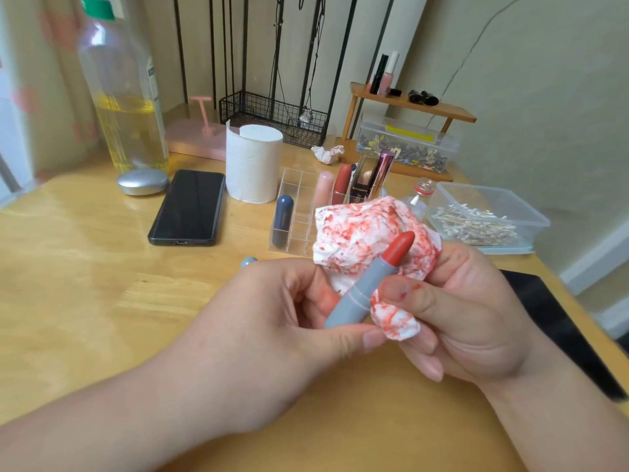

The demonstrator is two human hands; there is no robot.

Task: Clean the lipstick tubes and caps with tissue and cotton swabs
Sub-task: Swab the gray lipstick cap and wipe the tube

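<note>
Head view: at centre, the left hand (pixel 272 321) pinches an uncapped grey lipstick (pixel 366 289), tip aimed at one o'clock; the right hand (pixel 473 318) grips a red-smeared tissue (pixel 354 233) against it. Midway, likely: other lipsticks (pixel 342 183) wait in the organizer (pixel 299 212) at twelve o'clock, cotton swabs (pixel 476 226) at two.

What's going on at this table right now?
A person is cleaning lipsticks. Their left hand grips an open grey lipstick tube with its red stick wound out, while the right hand holds a tissue, heavily smeared red, against it. More lipsticks stand in a clear organizer behind, next to a tissue roll. The box of cotton swabs on the right sits untouched.
</note>
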